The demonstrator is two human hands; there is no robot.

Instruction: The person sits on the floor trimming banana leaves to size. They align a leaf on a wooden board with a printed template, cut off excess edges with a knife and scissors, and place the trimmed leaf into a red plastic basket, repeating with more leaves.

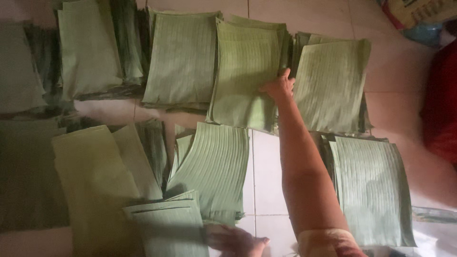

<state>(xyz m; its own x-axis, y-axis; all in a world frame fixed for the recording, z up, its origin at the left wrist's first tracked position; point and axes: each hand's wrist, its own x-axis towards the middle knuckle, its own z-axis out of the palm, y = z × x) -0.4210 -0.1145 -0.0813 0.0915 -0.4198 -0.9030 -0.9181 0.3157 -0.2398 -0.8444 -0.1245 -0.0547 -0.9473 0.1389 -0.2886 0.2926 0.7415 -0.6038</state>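
Head camera looks straight down on a tiled floor (266, 190) covered with stacks of cut green banana-leaf sheets. The right hand (278, 87) is stretched far out to the upper middle of the frame, its arm running up from the lower right. Its fingers lie spread and flat on the right edge of the middle leaf stack (245, 76); whether they pinch a sheet or only press on it cannot be told from here. That stack is a tall rectangle, its long axis running up and down the frame with a slight tilt, and its ribs run the same way. It lies to the left of the hand, so the hand meets it at its right border. Just to the right of the hand, overlapped a little by it, sits another leaf stack (331, 85), tilted the other way.

The left hand (235, 242) is at the bottom edge of the frame, loosely curled, resting at the lower right corner of the near leaf stack (169, 226); its grip is not clear either. It is well apart from the middle stack, so the right hand is much the nearer of the two. More stacks fill the upper left, lower left and lower right, and a red cloth (440, 104) shows at the right edge.
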